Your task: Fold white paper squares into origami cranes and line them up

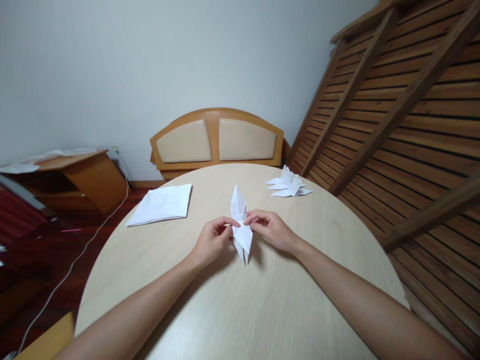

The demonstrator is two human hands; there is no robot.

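Observation:
A white folded paper piece (240,225), long and pointed at both ends, stands just above the round pale wooden table (240,300). My left hand (212,240) pinches its middle from the left with fingers closed. My right hand (270,227) pinches the same middle from the right, thumb and forefinger pressed on the paper. Both forearms reach in from the bottom of the view.
A stack of white paper sheets (161,204) lies at the table's far left. Finished folded paper flowers (288,185) sit at the far right edge. A wooden headboard (217,137) leans behind the table. Slatted wood panels (412,115) stand to the right. A cable (75,260) runs over the floor on the left.

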